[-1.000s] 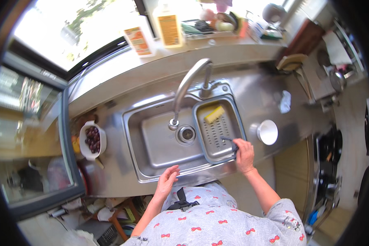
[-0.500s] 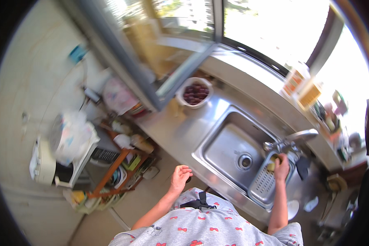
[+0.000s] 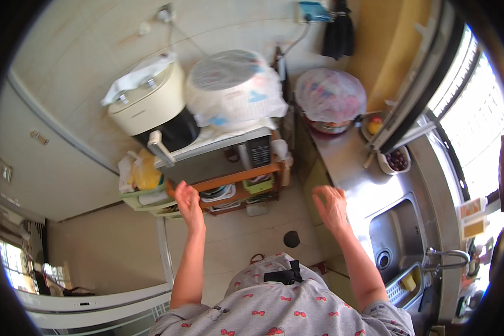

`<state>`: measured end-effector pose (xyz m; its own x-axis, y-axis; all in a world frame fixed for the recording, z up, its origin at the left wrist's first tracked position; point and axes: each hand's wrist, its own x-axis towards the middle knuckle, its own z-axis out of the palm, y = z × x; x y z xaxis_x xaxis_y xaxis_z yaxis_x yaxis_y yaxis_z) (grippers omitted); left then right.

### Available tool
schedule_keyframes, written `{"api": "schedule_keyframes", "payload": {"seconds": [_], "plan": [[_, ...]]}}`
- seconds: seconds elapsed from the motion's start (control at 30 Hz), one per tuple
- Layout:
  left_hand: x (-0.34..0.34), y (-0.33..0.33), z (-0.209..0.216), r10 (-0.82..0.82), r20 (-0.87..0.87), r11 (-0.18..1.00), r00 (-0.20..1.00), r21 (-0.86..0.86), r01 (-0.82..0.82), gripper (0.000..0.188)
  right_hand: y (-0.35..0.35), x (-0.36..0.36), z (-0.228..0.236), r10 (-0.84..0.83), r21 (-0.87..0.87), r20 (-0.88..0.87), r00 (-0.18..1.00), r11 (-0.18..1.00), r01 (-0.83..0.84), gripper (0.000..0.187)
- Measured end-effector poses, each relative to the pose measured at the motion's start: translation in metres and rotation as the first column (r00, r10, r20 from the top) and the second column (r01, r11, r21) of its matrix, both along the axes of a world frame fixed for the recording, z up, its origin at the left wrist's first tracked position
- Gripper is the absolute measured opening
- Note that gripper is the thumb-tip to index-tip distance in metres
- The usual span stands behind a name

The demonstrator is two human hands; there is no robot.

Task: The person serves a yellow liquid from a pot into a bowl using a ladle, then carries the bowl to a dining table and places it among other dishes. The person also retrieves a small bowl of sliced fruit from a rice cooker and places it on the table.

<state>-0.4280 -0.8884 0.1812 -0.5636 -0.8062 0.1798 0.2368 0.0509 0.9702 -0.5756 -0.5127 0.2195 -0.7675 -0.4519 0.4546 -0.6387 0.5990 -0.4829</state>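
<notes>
Counter (image 3: 341, 148) runs down the right side from far to near, and the rack (image 3: 224, 183) stands at the far middle, left of it. Half a second ago the rack was at the far left and the sink lay close in front on the right; the view is now turned left, so the rack takes the middle and the sink (image 3: 395, 224) sits at the near right. On top of the rack is a microwave (image 3: 213, 168), bearing a cream fryer (image 3: 151, 106) on the left and a plastic-wrapped round thing (image 3: 227, 84) on the right. Another wrapped bundle (image 3: 327, 95) rests at the far end of the counter.

Left hand (image 3: 189, 204) is raised in front of the rack's left part, fingers loosely parted and holding nothing; earlier it hung over the floor. Right hand (image 3: 333, 207) is up by the counter's front edge, fingers a little bent, its grip released and nothing seen in it. Before, it was down at the sponge; now it is well apart from it. Whether either hand touches anything, I cannot tell.

A slotted basket (image 3: 397, 294) sits in the near part of the sink, beside the tap (image 3: 447, 266). Farther up the counter, near the window, is a white tub (image 3: 383, 163) of dark fruit (image 3: 397, 159), as before. The yellow sponge (image 3: 409, 283) lies in the basket.
</notes>
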Motion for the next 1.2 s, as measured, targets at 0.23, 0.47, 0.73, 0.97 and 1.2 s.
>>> {"api": "schedule_keyframes", "payload": {"seconds": [0.23, 0.47, 0.73, 0.97, 1.2], "plan": [[-0.046, -0.103, 0.087, 0.136, -0.062, 0.988, 0.989, 0.083, -0.131, 0.056, -0.208, -0.018, 0.131, 0.283, -0.035, -0.364, 0.888, 0.948, -0.317, 0.035], [-0.077, -0.158, 0.097, -0.133, 0.280, 0.982, 0.951, 0.167, 0.088, 0.054, -0.359, -0.057, 0.200, 0.321, 0.021, -0.621, 0.715, 0.919, -0.395, 0.041], [-0.063, -0.159, 0.116, -0.357, 0.245, 0.893, 0.901, 0.373, 0.253, 0.045, -0.401, -0.074, 0.193, 0.362, 0.192, -0.597, 0.716, 0.931, -0.311, 0.049], [-0.020, -0.143, 0.115, -0.473, 0.249, 0.828, 0.845, 0.454, 0.330, 0.047, -0.398, -0.068, 0.196, 0.351, 0.174, -0.611, 0.710, 0.934, -0.312, 0.041], [0.018, -0.119, 0.121, -0.447, 0.284, 0.858, 0.848, 0.405, 0.316, 0.037, -0.400, -0.072, 0.198, 0.347, 0.173, -0.629, 0.696, 0.935, -0.309, 0.040]]}}
